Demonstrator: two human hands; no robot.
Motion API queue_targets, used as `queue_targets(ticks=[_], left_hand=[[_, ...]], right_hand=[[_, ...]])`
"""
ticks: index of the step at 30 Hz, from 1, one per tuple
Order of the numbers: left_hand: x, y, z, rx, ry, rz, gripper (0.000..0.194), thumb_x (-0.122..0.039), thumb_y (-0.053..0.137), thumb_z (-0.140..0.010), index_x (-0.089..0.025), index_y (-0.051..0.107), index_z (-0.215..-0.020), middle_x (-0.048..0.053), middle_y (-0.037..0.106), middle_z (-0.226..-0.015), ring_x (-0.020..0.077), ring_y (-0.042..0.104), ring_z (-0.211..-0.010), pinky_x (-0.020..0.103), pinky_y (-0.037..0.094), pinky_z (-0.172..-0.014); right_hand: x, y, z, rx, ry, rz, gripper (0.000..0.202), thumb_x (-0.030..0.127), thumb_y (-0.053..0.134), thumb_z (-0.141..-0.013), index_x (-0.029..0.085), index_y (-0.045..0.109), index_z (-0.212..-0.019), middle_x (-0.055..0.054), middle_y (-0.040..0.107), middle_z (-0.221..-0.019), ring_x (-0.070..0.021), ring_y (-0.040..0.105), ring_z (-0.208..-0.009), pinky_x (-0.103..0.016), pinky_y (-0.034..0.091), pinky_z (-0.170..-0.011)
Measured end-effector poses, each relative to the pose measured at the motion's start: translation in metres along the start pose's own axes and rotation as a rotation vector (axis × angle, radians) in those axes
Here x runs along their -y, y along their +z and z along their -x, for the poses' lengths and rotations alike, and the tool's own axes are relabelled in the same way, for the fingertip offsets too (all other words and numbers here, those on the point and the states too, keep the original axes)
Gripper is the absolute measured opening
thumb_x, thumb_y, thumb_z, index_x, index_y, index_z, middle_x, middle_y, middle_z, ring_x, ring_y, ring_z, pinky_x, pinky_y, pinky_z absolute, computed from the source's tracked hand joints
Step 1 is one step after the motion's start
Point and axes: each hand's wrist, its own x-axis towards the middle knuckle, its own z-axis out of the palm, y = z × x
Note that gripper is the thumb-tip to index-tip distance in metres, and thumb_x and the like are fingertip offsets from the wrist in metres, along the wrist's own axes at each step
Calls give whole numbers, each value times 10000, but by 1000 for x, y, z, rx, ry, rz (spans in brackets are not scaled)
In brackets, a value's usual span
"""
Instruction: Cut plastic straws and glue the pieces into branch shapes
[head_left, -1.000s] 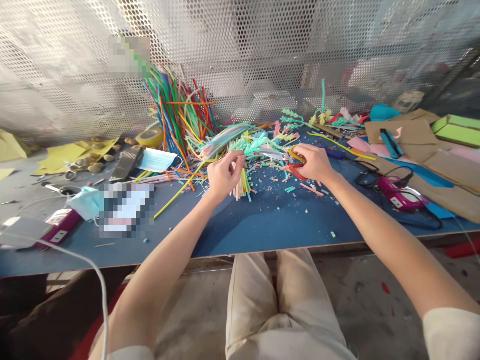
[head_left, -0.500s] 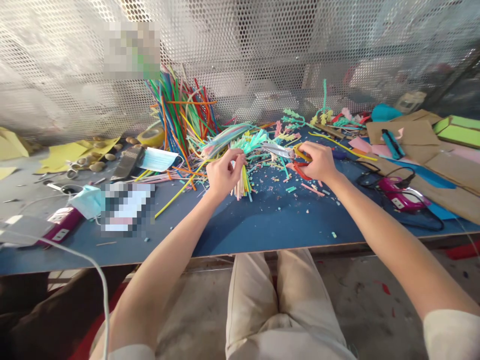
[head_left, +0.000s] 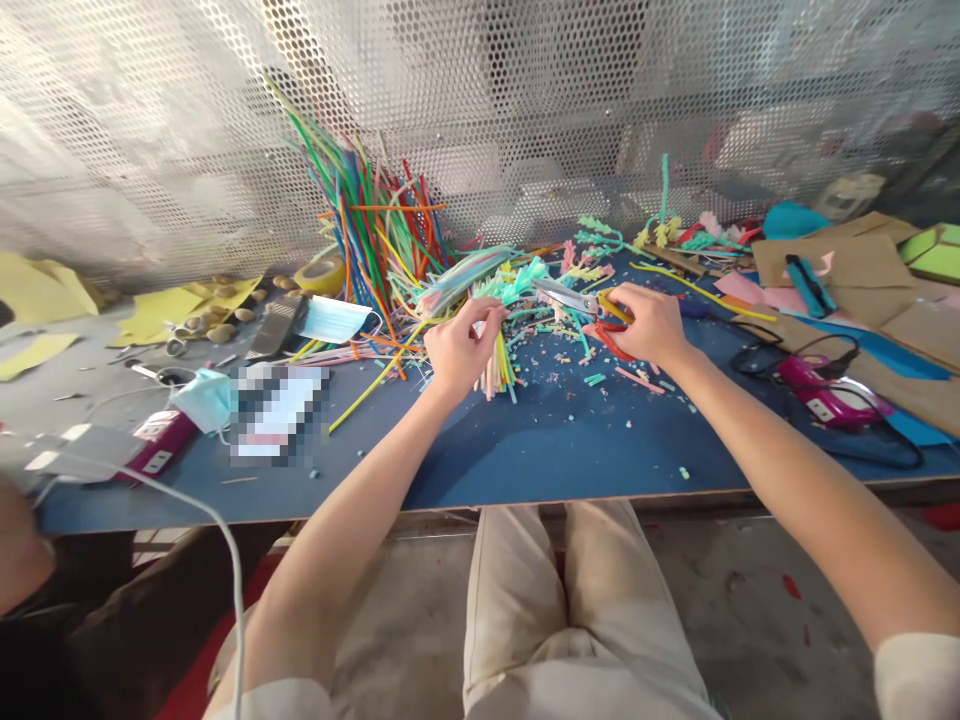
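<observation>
My left hand is closed in a pinch above the blue table. From its fingertips a mint-green pipe cleaner, fuzzy and leaf-like, reaches toward the right. My right hand grips a pair of scissors with red and yellow handles. Their metal blades point left at the pipe cleaner's far end; whether they touch it I cannot tell. Under and beside my left hand lies a bundle of yellow and pale pipe cleaners. Small cut bits are strewn between the hands.
A pile of coloured pipe cleaners leans against the perforated metal screen. Left are a face mask, yellow tape and a power strip. Cardboard and a pink power strip lie right. Another person sits far left.
The view has swung slightly left, so everything sits farther right, and part of another person shows at the left edge. Both hands keep nearly the same pose and grip.
</observation>
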Motion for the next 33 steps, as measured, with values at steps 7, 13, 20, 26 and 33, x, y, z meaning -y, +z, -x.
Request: queue_targets(ticks=[7,13,20,26,33], left_hand=[[2,6,2,2,-34,-9,177,-377,644,-1046,-265,777,-1076,-41,847,-867,84,651,-562,237,430,-602],[0,6,3,11,-75,-44,203,-405,650,-1048,-257,785,-1077,-27,849,-872,92,652,-557,233,429,-596],[-1,4,3,-1,-60,-28,216,-404,629,-1058,-253,782,-1088,-32,856,-899,88,631,-535,235,446,-607],[0,5,4,12,-59,-55,210,-401,627,-1058,-260,780,-1088,-31,852,-884,96,647,-544,248,447,-612],[1,5,3,-16,-31,-38,179,-389,643,-1052,-271,773,-1091,-48,854,-888,96,638,-532,253,452,-623]], right_hand=[[13,-5,-2,51,64,89,472,707,691,-858,239,636,-890,-80,762,-950,-280,699,-914,-363,420,-683],[17,-7,-3,71,53,90,415,646,685,-869,235,633,-868,-63,766,-933,-259,700,-879,-362,391,-662],[19,-9,-3,62,77,155,407,630,708,-851,229,698,-917,-87,796,-997,-291,722,-972,-370,412,-686],[17,-8,-1,67,74,115,429,654,697,-866,224,700,-864,-77,796,-963,-254,717,-874,-357,437,-703],[12,-5,-1,16,25,102,371,589,715,-864,224,680,-808,-66,774,-889,-234,702,-820,-335,407,-660]])
